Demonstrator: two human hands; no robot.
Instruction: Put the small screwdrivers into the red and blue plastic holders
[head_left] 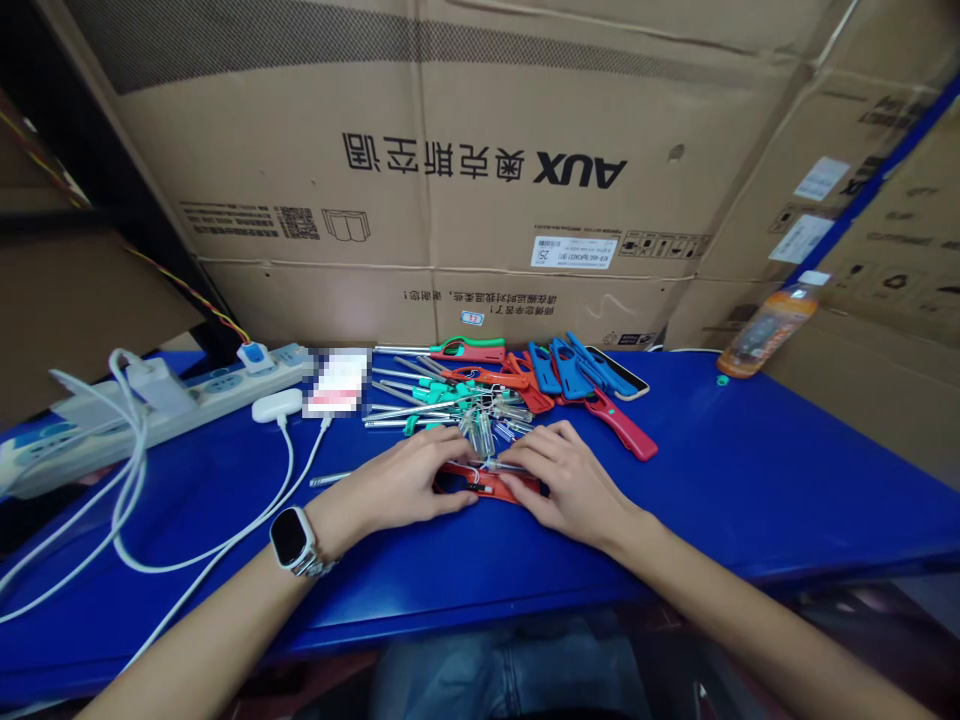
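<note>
Casing [504,489], orange-red, elongated, plastic, sits over the blue tabletop [480,565], long axis running left to right, left hand [420,470] pinching its left end, right hand [568,482] its right, neither nearer.

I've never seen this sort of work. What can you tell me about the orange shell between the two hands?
The orange shell is long and narrow and looks like plastic, with a loop-like opening toward the left hand. It lies roughly crosswise, low over the blue table near its front edge. Fingers of the left hand and the right hand touch it at opposite ends, covering parts of it. A small dark piece shows at its middle; whether that is attached is unclear.
</note>
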